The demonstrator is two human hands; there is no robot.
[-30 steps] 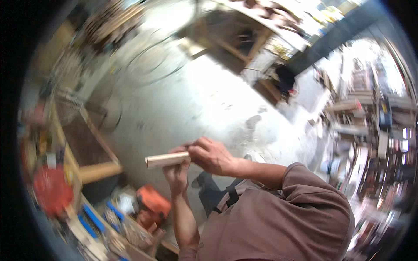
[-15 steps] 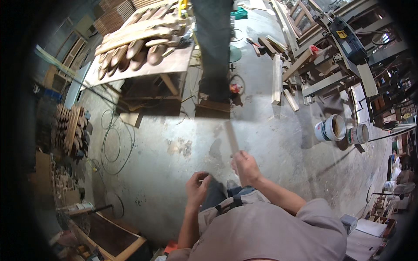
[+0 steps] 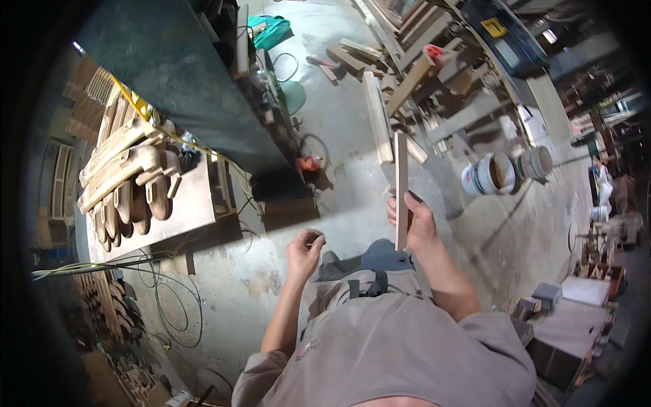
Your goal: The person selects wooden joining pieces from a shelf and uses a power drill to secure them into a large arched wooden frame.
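Note:
In my right hand point(image 3: 419, 220) I grip a straight, pale wooden strip point(image 3: 401, 176) low on its length. The strip stands nearly upright in the view, its long upper part sticking out past my closed fingers. My left hand point(image 3: 305, 252) hangs in front of my body, away from the strip. Its fingers bend loosely, with a gap between them and the thumb, and nothing shows in them.
A tall dark machine point(image 3: 183, 88) rises ahead on the left. Shaped wooden pieces point(image 3: 129, 176) lie piled on a table point(image 3: 196, 203) beside it. Cables point(image 3: 183, 305) loop over the floor. Right are wood offcuts point(image 3: 376, 119), two buckets point(image 3: 488, 174) and a toolbox point(image 3: 505, 37).
My view has turned to the right, so the machine and table now sit further left. My right hand has brought the strip more upright. The left hand stays loosely bent.

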